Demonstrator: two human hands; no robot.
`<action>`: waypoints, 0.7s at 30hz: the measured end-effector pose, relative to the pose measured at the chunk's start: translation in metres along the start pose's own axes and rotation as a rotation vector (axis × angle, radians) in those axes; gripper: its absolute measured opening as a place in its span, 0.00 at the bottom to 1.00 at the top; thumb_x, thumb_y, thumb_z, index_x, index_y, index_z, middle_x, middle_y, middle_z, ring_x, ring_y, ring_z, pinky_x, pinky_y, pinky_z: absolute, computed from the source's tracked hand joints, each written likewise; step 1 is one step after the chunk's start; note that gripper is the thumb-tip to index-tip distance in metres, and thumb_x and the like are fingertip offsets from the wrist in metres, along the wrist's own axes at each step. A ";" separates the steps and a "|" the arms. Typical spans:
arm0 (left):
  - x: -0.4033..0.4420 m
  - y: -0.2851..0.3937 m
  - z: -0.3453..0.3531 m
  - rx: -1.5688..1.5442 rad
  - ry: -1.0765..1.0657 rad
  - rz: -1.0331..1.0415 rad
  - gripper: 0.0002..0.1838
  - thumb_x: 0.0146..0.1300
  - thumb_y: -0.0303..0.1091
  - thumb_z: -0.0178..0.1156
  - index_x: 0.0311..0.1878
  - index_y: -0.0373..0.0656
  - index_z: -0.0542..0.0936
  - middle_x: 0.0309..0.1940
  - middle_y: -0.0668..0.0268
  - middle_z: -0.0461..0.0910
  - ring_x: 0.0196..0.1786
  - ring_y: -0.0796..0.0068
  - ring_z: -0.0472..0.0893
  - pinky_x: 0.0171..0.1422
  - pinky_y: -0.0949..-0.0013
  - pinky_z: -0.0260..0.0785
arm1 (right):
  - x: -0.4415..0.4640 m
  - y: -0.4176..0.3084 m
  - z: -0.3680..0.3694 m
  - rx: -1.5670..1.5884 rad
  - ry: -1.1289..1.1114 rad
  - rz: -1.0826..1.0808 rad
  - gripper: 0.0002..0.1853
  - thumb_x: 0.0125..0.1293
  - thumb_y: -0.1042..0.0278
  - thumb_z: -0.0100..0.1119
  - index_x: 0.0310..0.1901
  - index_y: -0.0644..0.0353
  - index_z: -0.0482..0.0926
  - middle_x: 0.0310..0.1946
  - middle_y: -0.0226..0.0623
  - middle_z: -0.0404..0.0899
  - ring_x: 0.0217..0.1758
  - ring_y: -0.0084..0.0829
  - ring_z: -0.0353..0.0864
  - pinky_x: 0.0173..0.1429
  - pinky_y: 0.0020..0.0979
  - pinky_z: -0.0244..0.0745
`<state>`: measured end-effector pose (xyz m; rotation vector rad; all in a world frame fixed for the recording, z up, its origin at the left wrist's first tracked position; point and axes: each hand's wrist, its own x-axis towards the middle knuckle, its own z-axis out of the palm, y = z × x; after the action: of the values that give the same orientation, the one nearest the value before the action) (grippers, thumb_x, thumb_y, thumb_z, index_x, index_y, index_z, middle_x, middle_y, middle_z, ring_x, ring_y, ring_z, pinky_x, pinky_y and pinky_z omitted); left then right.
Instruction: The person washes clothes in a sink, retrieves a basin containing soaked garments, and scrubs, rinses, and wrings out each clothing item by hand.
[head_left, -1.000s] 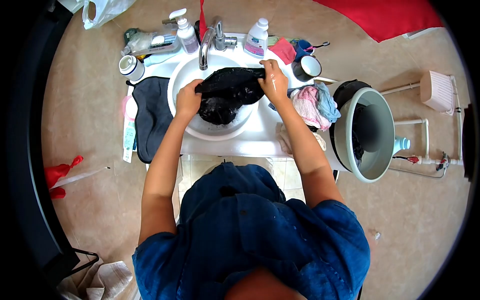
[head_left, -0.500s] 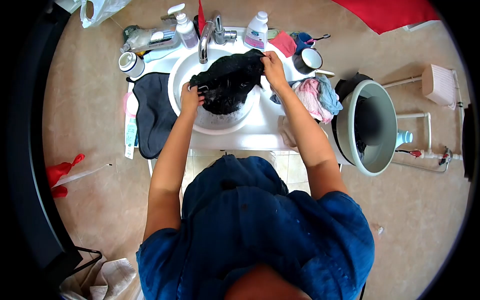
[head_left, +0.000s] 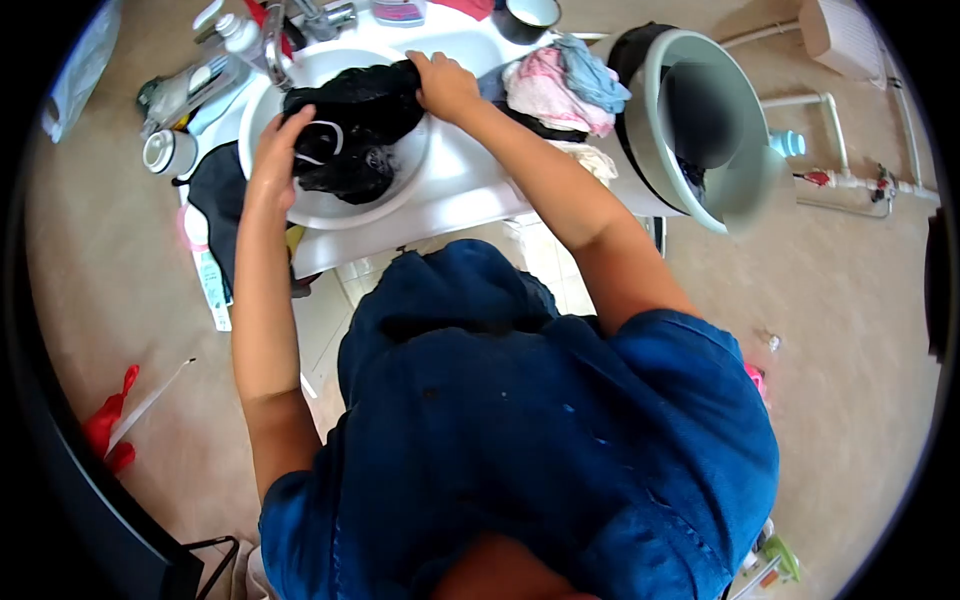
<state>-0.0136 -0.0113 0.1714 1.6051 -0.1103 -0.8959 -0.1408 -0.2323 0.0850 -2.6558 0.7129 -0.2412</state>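
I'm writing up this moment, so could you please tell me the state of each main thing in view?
Black cloth: bunched, touched by both hands
Left hand: at its left edge, grip unclear
Right hand: gripping its right end
Basin: partly covered
Tap: no stream visible
Pump bottle: upright
Mug: upright, open-topped
Coloured cloths: heaped
Tub: open, dark contents, partly blurred
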 end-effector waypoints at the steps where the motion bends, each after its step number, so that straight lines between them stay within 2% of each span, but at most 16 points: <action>1: -0.005 0.004 0.004 0.003 -0.044 0.013 0.26 0.58 0.43 0.66 0.53 0.34 0.76 0.42 0.61 0.81 0.43 0.71 0.80 0.50 0.71 0.71 | -0.005 -0.007 0.003 -0.035 -0.075 -0.005 0.39 0.54 0.61 0.67 0.68 0.41 0.62 0.53 0.48 0.71 0.54 0.51 0.75 0.54 0.47 0.75; 2: -0.011 0.009 0.011 -0.015 -0.080 0.033 0.25 0.58 0.42 0.66 0.53 0.35 0.76 0.41 0.61 0.81 0.42 0.72 0.80 0.49 0.72 0.71 | -0.012 -0.015 0.005 -0.007 -0.092 -0.033 0.45 0.50 0.55 0.72 0.70 0.40 0.60 0.55 0.49 0.70 0.57 0.50 0.73 0.57 0.46 0.73; 4: -0.028 0.022 0.025 -0.029 -0.125 0.061 0.23 0.58 0.41 0.66 0.52 0.36 0.76 0.40 0.63 0.81 0.41 0.75 0.81 0.49 0.73 0.72 | -0.027 -0.026 0.024 -0.060 0.164 -0.129 0.48 0.47 0.51 0.74 0.71 0.39 0.58 0.56 0.49 0.69 0.57 0.50 0.72 0.58 0.45 0.72; 5: -0.040 0.032 0.033 -0.040 -0.129 0.074 0.21 0.59 0.39 0.66 0.51 0.36 0.76 0.40 0.64 0.81 0.40 0.78 0.81 0.47 0.74 0.72 | -0.030 -0.029 0.030 -0.066 0.215 -0.131 0.44 0.47 0.51 0.74 0.66 0.43 0.63 0.52 0.47 0.70 0.56 0.47 0.73 0.56 0.50 0.71; 8: -0.057 0.048 0.035 -0.083 -0.260 0.116 0.21 0.59 0.39 0.66 0.51 0.37 0.76 0.40 0.65 0.81 0.40 0.78 0.80 0.46 0.74 0.72 | -0.018 -0.019 0.037 0.093 0.037 -0.021 0.35 0.47 0.54 0.74 0.57 0.50 0.70 0.48 0.45 0.74 0.53 0.47 0.76 0.54 0.48 0.74; 9: -0.062 0.053 0.034 -0.050 -0.278 0.140 0.25 0.59 0.42 0.66 0.55 0.35 0.74 0.41 0.63 0.81 0.41 0.79 0.80 0.46 0.75 0.72 | -0.013 -0.014 0.031 0.022 0.005 -0.005 0.25 0.49 0.58 0.72 0.47 0.54 0.72 0.42 0.44 0.76 0.46 0.48 0.80 0.50 0.46 0.76; 10: -0.064 0.054 0.032 0.040 -0.251 0.166 0.28 0.60 0.43 0.66 0.57 0.34 0.73 0.42 0.64 0.80 0.42 0.78 0.80 0.48 0.76 0.71 | -0.010 -0.013 0.018 0.064 -0.034 0.061 0.22 0.51 0.62 0.69 0.45 0.57 0.72 0.42 0.48 0.77 0.44 0.49 0.81 0.48 0.45 0.77; 12: -0.068 0.055 0.019 0.227 -0.179 0.213 0.32 0.60 0.44 0.66 0.61 0.32 0.70 0.44 0.64 0.79 0.44 0.76 0.79 0.51 0.76 0.69 | 0.000 -0.003 0.005 0.084 0.024 0.099 0.20 0.52 0.66 0.66 0.46 0.56 0.72 0.41 0.48 0.78 0.43 0.51 0.81 0.49 0.47 0.76; 13: -0.063 0.051 0.012 0.485 -0.078 0.348 0.39 0.58 0.48 0.68 0.67 0.36 0.66 0.44 0.58 0.79 0.44 0.70 0.80 0.52 0.72 0.70 | 0.001 -0.001 -0.003 0.120 0.110 0.081 0.18 0.53 0.69 0.63 0.47 0.54 0.73 0.42 0.47 0.79 0.44 0.51 0.81 0.50 0.46 0.76; 14: -0.064 0.053 0.000 0.946 0.025 0.348 0.44 0.53 0.47 0.71 0.70 0.45 0.63 0.45 0.50 0.78 0.45 0.58 0.81 0.53 0.65 0.71 | 0.006 0.003 -0.012 0.157 0.200 0.056 0.18 0.53 0.71 0.60 0.48 0.53 0.75 0.43 0.45 0.80 0.45 0.51 0.81 0.51 0.46 0.76; 16: -0.050 0.022 -0.031 1.262 0.014 0.598 0.48 0.48 0.51 0.72 0.72 0.53 0.61 0.46 0.46 0.77 0.47 0.49 0.81 0.51 0.56 0.74 | 0.021 0.019 -0.018 0.357 0.186 0.056 0.20 0.53 0.75 0.55 0.49 0.48 0.78 0.45 0.42 0.82 0.46 0.49 0.82 0.53 0.44 0.75; 17: -0.053 0.021 -0.032 1.435 -0.083 0.420 0.51 0.43 0.49 0.74 0.73 0.56 0.59 0.50 0.48 0.74 0.48 0.44 0.80 0.51 0.52 0.74 | 0.029 0.025 -0.017 0.474 0.149 0.044 0.20 0.53 0.77 0.51 0.46 0.48 0.82 0.44 0.41 0.84 0.46 0.46 0.83 0.53 0.41 0.76; 18: -0.055 0.009 -0.035 1.521 -0.071 0.437 0.49 0.45 0.41 0.74 0.72 0.59 0.59 0.50 0.48 0.74 0.46 0.45 0.80 0.51 0.52 0.74 | 0.032 0.018 -0.028 0.501 0.105 0.070 0.18 0.55 0.77 0.51 0.43 0.47 0.84 0.40 0.41 0.85 0.45 0.44 0.83 0.52 0.40 0.76; 20: -0.054 0.002 -0.037 1.659 -0.102 0.424 0.47 0.49 0.34 0.71 0.73 0.59 0.59 0.49 0.50 0.74 0.45 0.47 0.81 0.49 0.55 0.75 | 0.033 -0.007 -0.060 0.457 -0.001 0.134 0.17 0.56 0.76 0.52 0.41 0.46 0.86 0.39 0.41 0.85 0.44 0.43 0.83 0.50 0.39 0.76; 21: -0.054 0.007 -0.036 1.670 -0.031 0.441 0.38 0.52 0.26 0.66 0.68 0.55 0.66 0.47 0.52 0.75 0.43 0.51 0.82 0.46 0.57 0.76 | 0.038 -0.010 -0.067 0.436 -0.016 0.073 0.16 0.56 0.75 0.53 0.42 0.46 0.85 0.39 0.42 0.84 0.44 0.44 0.83 0.50 0.39 0.75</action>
<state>-0.0272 0.0449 0.2022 2.8449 -1.4812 -0.3509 -0.1213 -0.2646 0.1523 -2.2121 0.6634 -0.3151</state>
